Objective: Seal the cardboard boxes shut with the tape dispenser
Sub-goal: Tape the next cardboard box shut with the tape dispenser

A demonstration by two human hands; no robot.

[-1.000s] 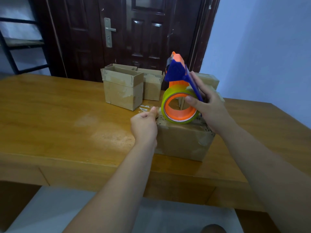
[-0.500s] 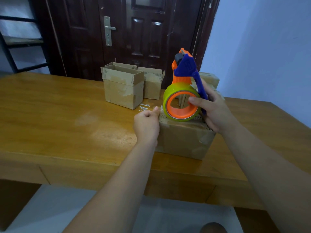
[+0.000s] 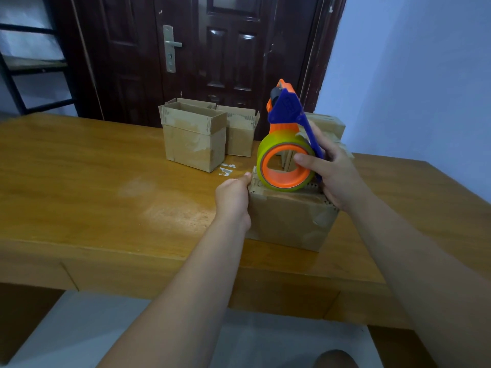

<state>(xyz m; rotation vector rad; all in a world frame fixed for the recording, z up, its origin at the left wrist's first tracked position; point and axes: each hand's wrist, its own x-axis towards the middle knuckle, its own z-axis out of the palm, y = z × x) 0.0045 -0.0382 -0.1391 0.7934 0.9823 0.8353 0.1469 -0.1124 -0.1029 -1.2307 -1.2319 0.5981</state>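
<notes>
A worn cardboard box (image 3: 287,221) sits near the table's front edge. My right hand (image 3: 334,173) grips the blue handle of an orange tape dispenser (image 3: 285,144), thumb on its yellow-green roll, and holds it upright with the roll on the box's top. My left hand (image 3: 233,197) is curled against the box's left top corner, its thumb at the flap edge. Whether it pinches the tape end is not visible. Two open boxes (image 3: 194,139) stand further back.
The wooden table (image 3: 93,181) stretches wide to the left. Another box (image 3: 328,124) stands behind the dispenser. Small tape scraps (image 3: 225,170) lie beside the open boxes. A dark door and a blue wall stand behind the table. A metal rack stands at far left.
The dispenser has tilted more upright and shifted right over the box top. My left hand stays at the box's left corner.
</notes>
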